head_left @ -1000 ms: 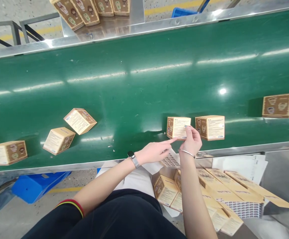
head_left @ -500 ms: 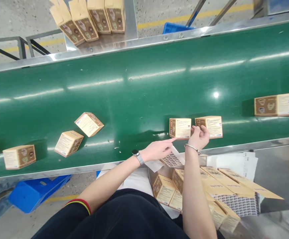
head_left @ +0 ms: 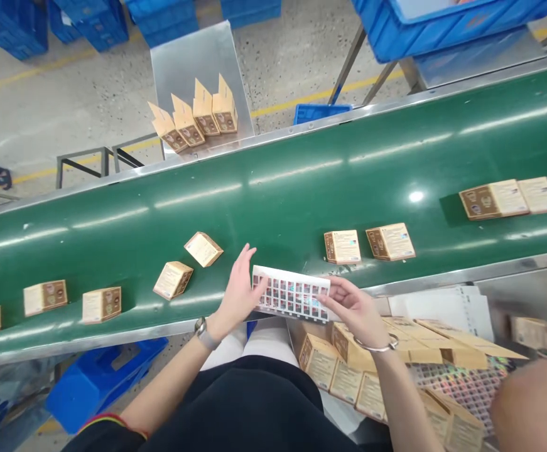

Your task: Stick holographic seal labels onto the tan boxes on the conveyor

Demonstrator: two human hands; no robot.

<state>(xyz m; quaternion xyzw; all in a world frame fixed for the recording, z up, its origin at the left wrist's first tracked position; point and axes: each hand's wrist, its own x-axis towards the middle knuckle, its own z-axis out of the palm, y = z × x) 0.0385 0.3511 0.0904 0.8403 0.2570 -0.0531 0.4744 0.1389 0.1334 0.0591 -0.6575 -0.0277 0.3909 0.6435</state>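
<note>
Green conveyor belting (head_left: 301, 188) runs the width of the packing floor, dotted with small tan cartons, as a seated worker holds a sticker sheet (head_left: 292, 292) just above its near steel edge. The right hand (head_left: 355, 307) pinches the sheet's right end between thumb and fingers; the left hand (head_left: 238, 292) lies open against its left end, fingers spread, steadying rather than gripping. Two cartons sit side by side on the belt just beyond the sheet, the nearer carton (head_left: 343, 246) beside its neighbour carton (head_left: 390, 242). More cartons trail off to the left, and a longer pack (head_left: 509, 198) rides farther right. Done well, a label should probably be peeled with the sheet kept taut and flat, the open hand bracing it so that nothing curls. Folded flat cartons (head_left: 198, 119) stand on a steel shelf across the belt. Below the belt edge, a heap of cartons (head_left: 343, 370) and a second, shinier sheet are partly hidden by the forearm; the blurred shape at lower right may be another person's arm, but it is cut off.
</note>
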